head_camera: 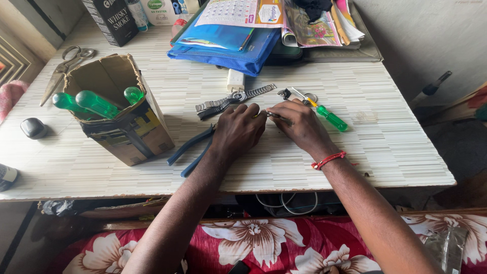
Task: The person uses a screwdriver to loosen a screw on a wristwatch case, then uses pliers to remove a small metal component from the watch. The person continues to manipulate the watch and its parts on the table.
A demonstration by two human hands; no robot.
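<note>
Hands meet just below the metal-band wristwatch, which serves as landmark on the pale striped table. Watch lies face-up, its link band running long axis left-low to right-high, just above the knuckles and nearer the left hand. Left hand is curled knuckles-up, fingers clenched around something small I cannot make out. Right hand pinches a thin metal tool between thumb and forefinger, its shaft pointing left toward the left fingertips, so the two hands work tip to tip. Right of the watch, touching the right hand's far edge, lies a green-handled screwdriver, with a small metal part beside it. Below-left of the watch, blue-handled pliers rest partly under the left wrist. Farther left of the watch stands a cardboard box holding more green handles, scissors beyond it.
</note>
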